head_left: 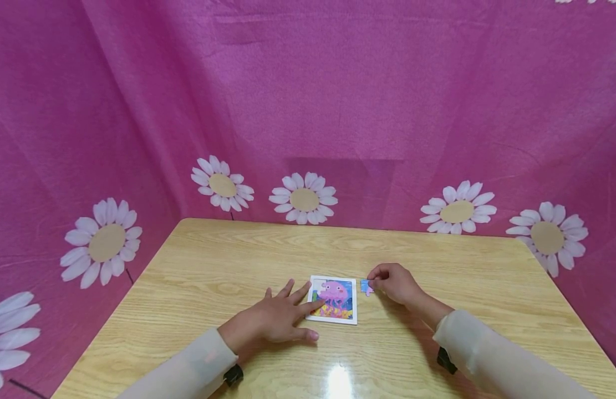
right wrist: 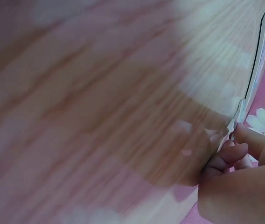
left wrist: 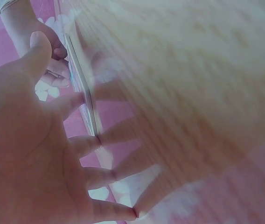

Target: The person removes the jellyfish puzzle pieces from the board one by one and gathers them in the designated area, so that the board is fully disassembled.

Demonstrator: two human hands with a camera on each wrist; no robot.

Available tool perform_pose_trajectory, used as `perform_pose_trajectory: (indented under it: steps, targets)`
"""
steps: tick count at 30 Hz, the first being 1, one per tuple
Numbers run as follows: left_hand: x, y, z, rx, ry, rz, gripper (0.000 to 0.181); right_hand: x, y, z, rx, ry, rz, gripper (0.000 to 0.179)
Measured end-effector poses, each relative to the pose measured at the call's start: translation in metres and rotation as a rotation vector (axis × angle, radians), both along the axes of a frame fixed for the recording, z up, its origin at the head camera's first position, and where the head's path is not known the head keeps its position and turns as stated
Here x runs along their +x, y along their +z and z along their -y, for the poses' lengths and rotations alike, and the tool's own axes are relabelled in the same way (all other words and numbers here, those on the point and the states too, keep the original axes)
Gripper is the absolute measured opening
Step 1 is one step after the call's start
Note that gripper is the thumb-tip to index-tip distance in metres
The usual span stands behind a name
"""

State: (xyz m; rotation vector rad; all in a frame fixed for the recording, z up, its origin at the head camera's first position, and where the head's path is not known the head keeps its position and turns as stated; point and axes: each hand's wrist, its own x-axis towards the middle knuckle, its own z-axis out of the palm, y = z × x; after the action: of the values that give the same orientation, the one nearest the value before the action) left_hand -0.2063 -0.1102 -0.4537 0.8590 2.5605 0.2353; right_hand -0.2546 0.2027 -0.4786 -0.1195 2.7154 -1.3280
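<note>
A small square jigsaw puzzle in a white frame [head_left: 355, 310] lies on the table, its picture a pink jellyfish [head_left: 339, 289] over yellow and pink shapes. Near the picture's upper left a pale patch shows. My left hand [head_left: 279, 317] is spread palm down at the left side of the frame, its index finger reaching over the picture. Just right of the frame, my right hand [head_left: 396, 284] pinches a blue and pink puzzle piece [head_left: 365, 286] between thumb and fingers, low over the wood. The right wrist view shows these curled fingers [right wrist: 228, 156] close to the tabletop.
The wooden table [head_left: 228, 255] has a glossy surface with a bright reflection near its front. Pink cloth [head_left: 308, 100] printed with white daisies hangs behind and along the sides. Dark wrist devices [head_left: 233, 375] sit under both sleeves.
</note>
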Motion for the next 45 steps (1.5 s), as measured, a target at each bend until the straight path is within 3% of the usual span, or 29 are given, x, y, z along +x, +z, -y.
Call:
perform_pose_trajectory:
  steps: [27,45]
  targets:
    - [-0.001,0.001,-0.001,0.021,0.011,0.002,0.076,0.000,0.002,0.001,-0.030,-0.018,0.034,0.006]
    - [-0.005,0.007,-0.009,0.011,0.009,-0.042,0.075,0.001,0.016,0.028,-0.071,0.102,-0.007,0.007]
